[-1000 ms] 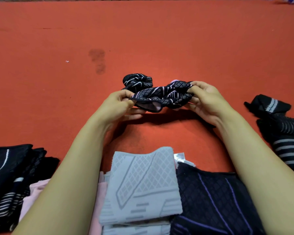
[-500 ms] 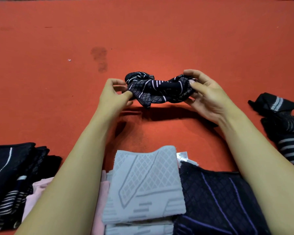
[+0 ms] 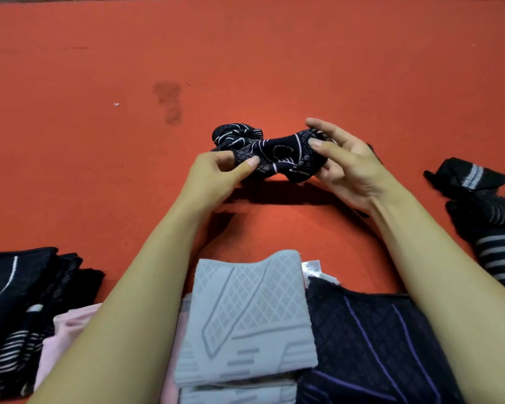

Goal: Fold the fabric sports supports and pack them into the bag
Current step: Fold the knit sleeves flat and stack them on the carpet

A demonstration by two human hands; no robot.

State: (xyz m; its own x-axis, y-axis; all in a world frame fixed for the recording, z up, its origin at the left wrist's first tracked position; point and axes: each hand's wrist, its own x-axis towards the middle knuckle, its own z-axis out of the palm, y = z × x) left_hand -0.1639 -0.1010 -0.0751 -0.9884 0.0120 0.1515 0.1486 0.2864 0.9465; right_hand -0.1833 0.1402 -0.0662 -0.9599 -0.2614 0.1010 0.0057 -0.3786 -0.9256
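Observation:
A black fabric support with thin white and pink lines [image 3: 277, 154] is bunched up and held just above the orange surface at the centre. My left hand [image 3: 219, 174] pinches its left end between thumb and fingers. My right hand [image 3: 344, 167] grips its right end, thumb on top and fingers curled underneath. Part of the support bulges out behind my left hand. No bag is in view.
A grey patterned support [image 3: 245, 319] tops a stack at the near edge, beside a dark one with purple lines [image 3: 370, 345] and a pink one [image 3: 62, 339]. Black striped supports lie at near left [image 3: 15, 301] and at right [image 3: 490, 217]. The orange surface [image 3: 245, 53] stretches far ahead.
Both hands have shifted their hold on the black support. It has turned and bunched tighter between them, and my right thumb now lies over its top.

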